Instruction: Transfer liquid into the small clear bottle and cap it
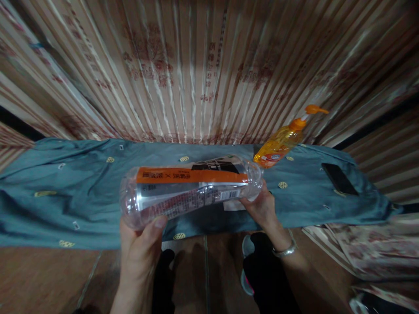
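Note:
A large clear plastic bottle (193,185) with an orange, grey and black label lies sideways between my two hands, above the cloth. My left hand (142,240) grips its rounded left end from below, the thumb lying along the near side. At the other end, my right hand (262,205) is closed around the bottle, its fingers partly hidden behind it. A silver bracelet circles my right wrist. Just behind the right end stands a pump bottle (281,144) of yellow-orange liquid with an orange pump top.
A teal patterned cloth (88,183) covers the long surface in front of me. On its right part lies a black phone (339,179). A pleated printed curtain (196,78) hangs behind. Below are a tiled floor (212,279) and a shoe (247,248).

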Demonstrator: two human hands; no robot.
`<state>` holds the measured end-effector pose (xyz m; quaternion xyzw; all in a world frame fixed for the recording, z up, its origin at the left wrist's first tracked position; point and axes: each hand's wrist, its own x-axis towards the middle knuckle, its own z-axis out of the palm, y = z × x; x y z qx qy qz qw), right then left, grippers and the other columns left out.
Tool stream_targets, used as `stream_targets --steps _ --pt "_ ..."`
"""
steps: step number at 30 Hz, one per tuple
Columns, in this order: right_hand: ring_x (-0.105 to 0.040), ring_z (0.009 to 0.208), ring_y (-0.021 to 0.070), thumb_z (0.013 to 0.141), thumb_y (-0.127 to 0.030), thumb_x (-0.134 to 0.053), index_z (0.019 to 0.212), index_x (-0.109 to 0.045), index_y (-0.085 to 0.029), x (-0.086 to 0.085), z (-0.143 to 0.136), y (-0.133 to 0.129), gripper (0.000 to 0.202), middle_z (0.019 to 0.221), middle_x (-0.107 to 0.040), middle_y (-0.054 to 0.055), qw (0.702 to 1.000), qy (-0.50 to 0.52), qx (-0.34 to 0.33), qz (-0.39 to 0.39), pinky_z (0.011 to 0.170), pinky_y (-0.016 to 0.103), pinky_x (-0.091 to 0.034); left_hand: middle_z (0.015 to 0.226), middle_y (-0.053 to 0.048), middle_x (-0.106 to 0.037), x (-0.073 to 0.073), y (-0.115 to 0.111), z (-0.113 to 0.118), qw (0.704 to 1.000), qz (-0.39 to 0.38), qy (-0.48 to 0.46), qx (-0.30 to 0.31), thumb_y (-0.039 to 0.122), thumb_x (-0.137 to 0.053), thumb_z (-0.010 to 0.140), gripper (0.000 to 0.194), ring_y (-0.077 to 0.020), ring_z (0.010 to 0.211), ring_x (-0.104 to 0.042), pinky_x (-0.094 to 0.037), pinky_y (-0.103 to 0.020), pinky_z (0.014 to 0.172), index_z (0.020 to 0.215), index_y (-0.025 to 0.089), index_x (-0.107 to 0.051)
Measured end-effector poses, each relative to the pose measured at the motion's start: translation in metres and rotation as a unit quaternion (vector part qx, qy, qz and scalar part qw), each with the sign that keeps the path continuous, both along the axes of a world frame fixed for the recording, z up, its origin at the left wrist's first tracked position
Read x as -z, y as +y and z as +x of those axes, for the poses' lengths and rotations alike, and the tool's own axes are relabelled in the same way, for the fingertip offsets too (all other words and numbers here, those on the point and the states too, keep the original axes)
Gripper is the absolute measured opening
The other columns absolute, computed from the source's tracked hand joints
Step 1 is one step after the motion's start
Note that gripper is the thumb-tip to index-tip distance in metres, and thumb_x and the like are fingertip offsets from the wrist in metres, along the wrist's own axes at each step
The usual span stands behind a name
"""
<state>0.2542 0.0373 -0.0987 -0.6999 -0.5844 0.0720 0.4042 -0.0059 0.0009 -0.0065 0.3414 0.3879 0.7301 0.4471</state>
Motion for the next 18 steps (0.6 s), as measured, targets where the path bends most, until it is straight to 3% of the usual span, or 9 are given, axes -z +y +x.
stream_targets --steps 12,18 --pt "-0.074 0.091 0.0329 0.071 -0.053 -0.064 0.132 -0.054 -0.013 -0.0017 -0.0001 0.0012 0.073 0.106 -0.076 0.015 1.000 -0.005 0.004 -0.003 0.078 0.046 -0.060 0.097 -0.004 -0.076 -0.0050 -0.0026 0.0010 0.999 -0.037 -0.007 0.013 0.033 -0.089 0.060 0.068 -0.0273 0.098 -0.073 -0.059 -0.042 0.092 0.124 0.030 -0.065" --pt "-0.074 0.092 0.0335 0.070 -0.050 -0.066 0.133 -0.053 -0.015 -0.0080 -0.0028 -0.0002 0.073 0.109 -0.076 0.014 0.999 0.018 0.005 -0.026 0.079 0.047 -0.060 0.099 -0.003 -0.076 -0.0049 -0.0024 0.0015 0.999 -0.033 -0.006 0.005 0.033 -0.090 0.059 0.067 -0.0236 0.093 -0.073 -0.061 -0.037 0.088 0.122 0.029 -0.066"
